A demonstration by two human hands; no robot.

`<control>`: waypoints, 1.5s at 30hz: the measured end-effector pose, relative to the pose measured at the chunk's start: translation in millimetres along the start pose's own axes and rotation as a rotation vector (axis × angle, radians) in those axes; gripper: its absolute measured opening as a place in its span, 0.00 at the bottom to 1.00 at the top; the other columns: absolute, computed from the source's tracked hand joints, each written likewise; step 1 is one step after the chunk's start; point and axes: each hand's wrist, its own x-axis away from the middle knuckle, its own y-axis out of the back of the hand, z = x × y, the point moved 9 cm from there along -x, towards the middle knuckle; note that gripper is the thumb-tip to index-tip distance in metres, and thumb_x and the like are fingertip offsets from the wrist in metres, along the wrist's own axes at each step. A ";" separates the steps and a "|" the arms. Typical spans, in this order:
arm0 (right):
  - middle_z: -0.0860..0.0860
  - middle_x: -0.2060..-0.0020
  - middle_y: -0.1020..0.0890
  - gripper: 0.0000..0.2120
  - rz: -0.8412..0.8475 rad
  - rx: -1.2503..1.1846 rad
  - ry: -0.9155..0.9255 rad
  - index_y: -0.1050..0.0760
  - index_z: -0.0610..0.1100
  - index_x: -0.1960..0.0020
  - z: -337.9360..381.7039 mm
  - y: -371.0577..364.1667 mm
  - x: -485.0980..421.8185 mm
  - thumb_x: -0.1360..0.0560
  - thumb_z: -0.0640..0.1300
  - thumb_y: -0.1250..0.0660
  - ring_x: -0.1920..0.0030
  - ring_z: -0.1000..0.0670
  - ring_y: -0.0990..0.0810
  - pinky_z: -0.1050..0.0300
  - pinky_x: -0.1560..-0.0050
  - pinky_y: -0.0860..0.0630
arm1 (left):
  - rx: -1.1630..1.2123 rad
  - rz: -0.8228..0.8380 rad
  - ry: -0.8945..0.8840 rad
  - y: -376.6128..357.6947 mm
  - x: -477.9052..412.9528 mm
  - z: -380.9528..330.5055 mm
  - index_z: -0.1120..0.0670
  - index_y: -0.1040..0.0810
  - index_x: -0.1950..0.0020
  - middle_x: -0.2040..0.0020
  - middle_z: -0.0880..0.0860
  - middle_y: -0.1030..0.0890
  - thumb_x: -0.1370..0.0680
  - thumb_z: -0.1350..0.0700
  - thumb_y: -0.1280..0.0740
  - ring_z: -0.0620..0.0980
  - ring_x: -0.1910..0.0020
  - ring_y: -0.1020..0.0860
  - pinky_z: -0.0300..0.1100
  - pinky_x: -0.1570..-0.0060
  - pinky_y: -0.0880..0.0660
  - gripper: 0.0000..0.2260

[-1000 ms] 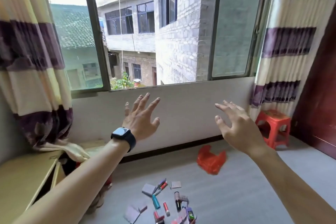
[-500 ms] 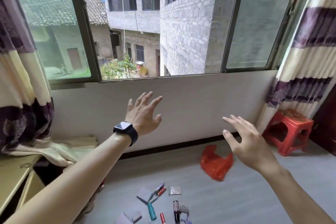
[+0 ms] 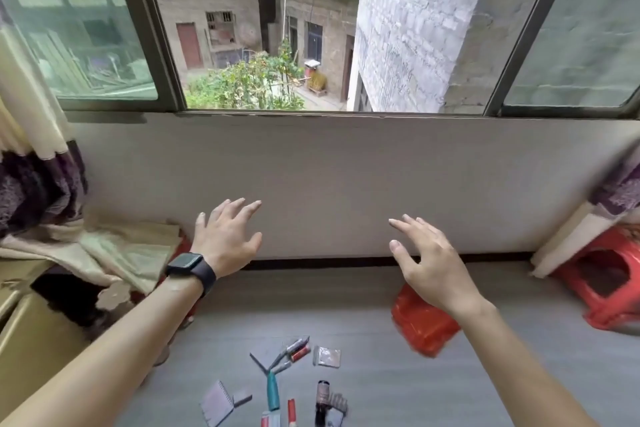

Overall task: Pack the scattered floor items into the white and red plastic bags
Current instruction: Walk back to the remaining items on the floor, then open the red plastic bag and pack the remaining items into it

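Both my arms reach forward over the grey floor with fingers spread and nothing in them. My left hand (image 3: 227,239), with a black watch on the wrist, hovers in front of the white wall. My right hand (image 3: 427,263) is raised above a crumpled red plastic bag (image 3: 420,326) that lies on the floor near the wall. Several small items are scattered below: a teal tube (image 3: 273,392), pens (image 3: 289,350), a small clear packet (image 3: 327,356), a spiral notepad (image 3: 217,407), a dark bottle (image 3: 322,397) and a red stick (image 3: 292,411). No white bag is in view.
A red plastic stool (image 3: 604,282) stands at the right under a striped curtain. A wooden cabinet (image 3: 31,340) with draped curtain cloth (image 3: 114,250) sits at the left. A wide window (image 3: 311,28) runs above the white wall.
The view has tilted down and moved closer to the wall. Both hands have dropped lower in front of it, still empty with fingers spread. The right hand now overlaps the red bag.
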 end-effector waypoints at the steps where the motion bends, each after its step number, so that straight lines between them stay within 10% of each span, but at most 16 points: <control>1: 0.56 0.27 0.31 0.20 0.021 0.018 -0.023 0.30 0.58 0.29 -18.4 -7.4 -8.6 0.20 0.53 0.38 0.24 0.55 0.41 0.53 0.24 0.41 | -0.004 0.027 -0.005 -14.4 -9.6 -8.5 0.39 0.42 0.23 0.22 0.46 0.41 0.22 0.44 0.38 0.48 0.22 0.48 0.58 0.26 0.51 0.28; 14: 0.52 0.27 0.30 0.25 0.490 0.163 -0.501 0.31 0.58 0.28 -315.7 -112.9 19.7 0.23 0.61 0.45 0.25 0.47 0.37 0.50 0.25 0.41 | -0.073 0.443 -0.303 -209.6 -84.0 -220.4 0.42 0.41 0.23 0.22 0.49 0.41 0.23 0.45 0.39 0.53 0.22 0.46 0.59 0.27 0.50 0.28; 25: 0.55 0.30 0.26 0.26 0.796 0.173 -0.518 0.32 0.54 0.27 -566.4 -171.0 -29.8 0.23 0.60 0.47 0.29 0.50 0.32 0.54 0.28 0.36 | -0.066 0.849 -0.126 -450.5 -146.3 -357.4 0.45 0.41 0.22 0.22 0.53 0.40 0.21 0.45 0.42 0.55 0.23 0.45 0.60 0.27 0.50 0.27; 45: 0.46 0.27 0.30 0.27 0.886 -0.024 -0.917 0.40 0.53 0.23 -816.5 -422.2 74.8 0.20 0.54 0.41 0.28 0.43 0.33 0.50 0.31 0.33 | -0.207 1.107 -0.075 -860.6 -82.7 -354.6 0.46 0.42 0.22 0.21 0.53 0.45 0.21 0.46 0.41 0.54 0.23 0.47 0.57 0.26 0.49 0.27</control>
